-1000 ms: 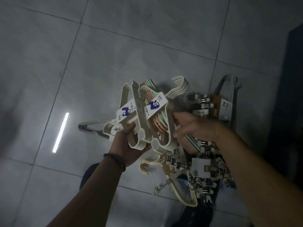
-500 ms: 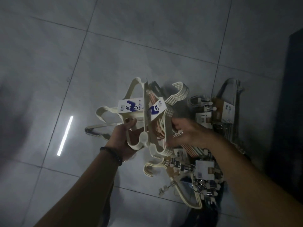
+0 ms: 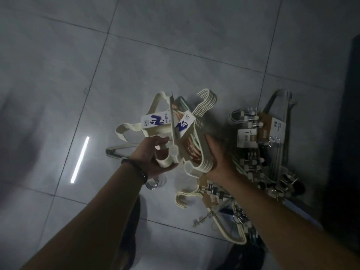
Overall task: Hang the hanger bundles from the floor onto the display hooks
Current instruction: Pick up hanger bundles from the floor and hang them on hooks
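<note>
I hold two bundles of cream plastic hangers above the grey tiled floor. My left hand (image 3: 153,156) grips the left bundle (image 3: 155,123) by its lower curved end; a white label with a blue logo wraps it. My right hand (image 3: 218,154) holds the right bundle (image 3: 198,145), which has cream and orange hangers and a similar label. The two bundles cross each other between my hands. Their hooks point up and to the left. No display hook is in view.
A pile of clip hangers and labelled bundles (image 3: 261,152) lies on the floor to the right. A cream hanger bundle (image 3: 224,221) lies near my feet. A metal hanger (image 3: 116,151) lies under my left hand. A dark wall or fixture (image 3: 348,133) borders the right side.
The left bundle has swung so its hook now sticks out to the left, and my right hand has slid down along the right bundle's side. Both bundles stay held.
</note>
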